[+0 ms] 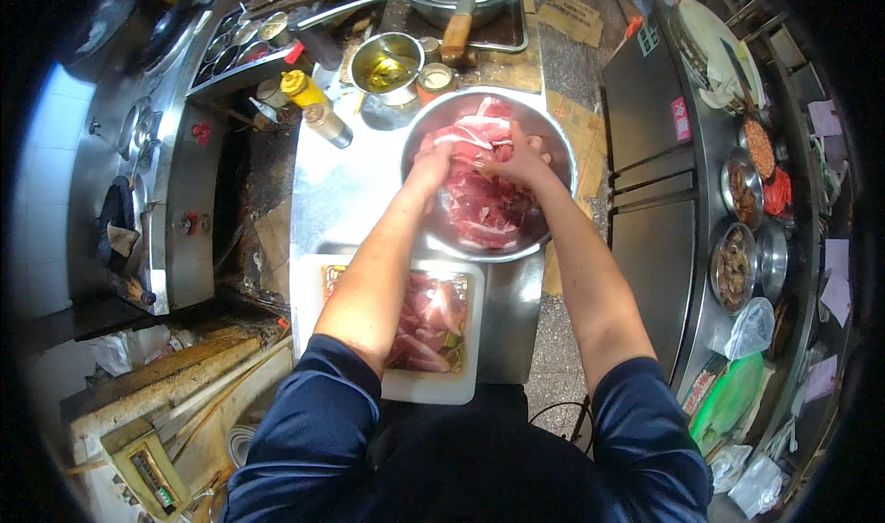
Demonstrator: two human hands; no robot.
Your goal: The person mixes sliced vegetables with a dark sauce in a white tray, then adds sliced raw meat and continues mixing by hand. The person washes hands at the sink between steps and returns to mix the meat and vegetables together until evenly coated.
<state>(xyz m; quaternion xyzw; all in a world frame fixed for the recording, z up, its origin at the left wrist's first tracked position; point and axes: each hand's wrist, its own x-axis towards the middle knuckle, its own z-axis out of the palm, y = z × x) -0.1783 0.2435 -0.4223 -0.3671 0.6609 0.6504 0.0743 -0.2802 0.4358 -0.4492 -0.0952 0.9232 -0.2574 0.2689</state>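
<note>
Slices of raw red meat (487,201) with white fat edges lie heaped in a wide stainless steel bowl (568,198) on the metal worktable. Both hands are inside the bowl. My left hand (432,163) holds the left side of the upper meat, its fingertips partly hidden. My right hand (527,160) grips the same meat from the right, slightly blurred. Nearer my body, a white plastic tub (442,392) contains more raw meat in a brownish liquid with some green pieces. My left forearm covers part of that tub.
Beyond the bowl stand a metal pot of yellow oil (387,70), an open jar (437,79) and a wooden-handled utensil (456,36). A yellow squeeze bottle (302,89) and a shaker bottle (326,123) stand left. Steel refrigerator doors (650,246) flank the right side.
</note>
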